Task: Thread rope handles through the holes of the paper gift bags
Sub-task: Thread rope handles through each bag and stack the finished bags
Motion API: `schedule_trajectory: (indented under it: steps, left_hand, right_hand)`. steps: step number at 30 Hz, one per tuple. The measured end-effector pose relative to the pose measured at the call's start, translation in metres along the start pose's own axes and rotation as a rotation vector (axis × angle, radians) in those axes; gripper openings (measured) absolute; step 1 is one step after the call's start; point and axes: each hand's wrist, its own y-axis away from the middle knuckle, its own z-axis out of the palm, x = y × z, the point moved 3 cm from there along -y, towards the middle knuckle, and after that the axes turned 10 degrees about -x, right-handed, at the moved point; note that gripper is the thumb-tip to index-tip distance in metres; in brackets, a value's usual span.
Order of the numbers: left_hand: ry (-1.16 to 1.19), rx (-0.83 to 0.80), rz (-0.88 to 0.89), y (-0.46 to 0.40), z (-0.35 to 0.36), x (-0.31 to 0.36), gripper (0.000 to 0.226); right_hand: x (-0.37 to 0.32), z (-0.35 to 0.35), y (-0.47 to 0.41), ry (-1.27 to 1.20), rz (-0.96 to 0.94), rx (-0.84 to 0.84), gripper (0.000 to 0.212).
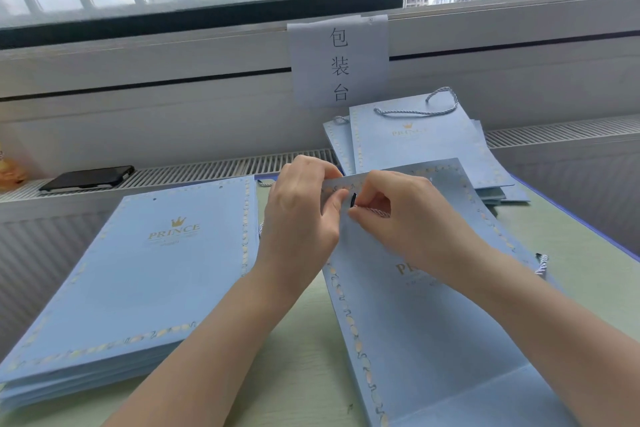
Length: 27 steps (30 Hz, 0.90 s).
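head view, centre of frame: right hand (398,215) pinches the rope handle (372,211) just behind its black tip (353,199), while the left hand (301,208) pinches the top edge of the paper gift bag (433,305) beside the hole. to do it well, probably keep the pinch close to the tip so it stays stiff, and hold the edge taut — a second hole (430,179) waits further right. outward: unthreaded stack (138,288) at lower left, finished bags (415,146) at upper right — handles on.

Flat blue bag (433,322) — rope (372,211) at hole
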Motion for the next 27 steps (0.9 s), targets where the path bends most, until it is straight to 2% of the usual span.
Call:
schedule_trajectory:
  steps: [7, 10, 15, 19, 23, 27]
  left_hand:
    - [0.033, 0.01, 0.027, -0.001, -0.001, 0.001, 0.012]
    - [0.041, 0.007, 0.016, -0.001, -0.001, -0.001, 0.012]
    - [0.059, -0.027, -0.003, 0.0, 0.002, -0.004, 0.011]
    - [0.102, -0.041, -0.057, 0.001, 0.004, -0.007, 0.011]
    - [0.196, -0.053, -0.134, 0.001, 0.002, -0.006, 0.007]
    - [0.225, -0.043, -0.127, 0.0, -0.001, -0.003, 0.007]
  right_hand:
    - [0.001, -0.006, -0.001, -0.209, 0.103, 0.005, 0.022]
    - [-0.001, -0.006, -0.001, -0.233, 0.092, -0.005, 0.015]
    - [0.002, -0.014, -0.002, -0.447, 0.16, -0.04, 0.009]
    - [0.004, -0.015, -0.001, -0.418, 0.175, -0.103, 0.009]
    - [0.005, -0.015, -0.002, -0.347, 0.162, -0.052, 0.015]
    - [0.005, -0.015, -0.002, -0.368, 0.133, -0.049, 0.008]
